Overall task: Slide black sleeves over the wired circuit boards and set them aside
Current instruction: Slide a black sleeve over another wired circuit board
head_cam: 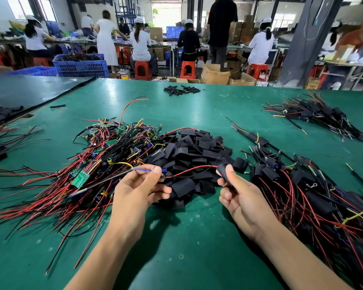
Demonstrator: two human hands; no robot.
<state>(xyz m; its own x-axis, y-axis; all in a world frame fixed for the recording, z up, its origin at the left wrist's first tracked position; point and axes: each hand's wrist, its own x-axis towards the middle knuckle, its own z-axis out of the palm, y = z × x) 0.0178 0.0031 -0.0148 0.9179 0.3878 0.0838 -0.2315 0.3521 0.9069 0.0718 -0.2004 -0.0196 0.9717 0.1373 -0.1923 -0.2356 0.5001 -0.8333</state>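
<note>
Toward the table's (176, 248) left edge lies the tangle of bare wired circuit boards (105, 155). Near the front edge, my left hand (138, 189) pinches one wired board (158, 171) by its leads between thumb and forefinger. Its red wire (193, 168) runs right to the end of the black sleeve (224, 174), pinched in my right hand (239, 197), over the heap of loose sleeves (189, 151). Sleeved boards (302, 185) pile by the right edge.

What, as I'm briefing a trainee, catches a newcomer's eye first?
A tangled heap of red and black wires with green circuit boards sprawls centre-left on the green table. Beside it sits a mound of black sleeves; the left hand pinches coloured wires, the right hand a single black sleeve.
</note>
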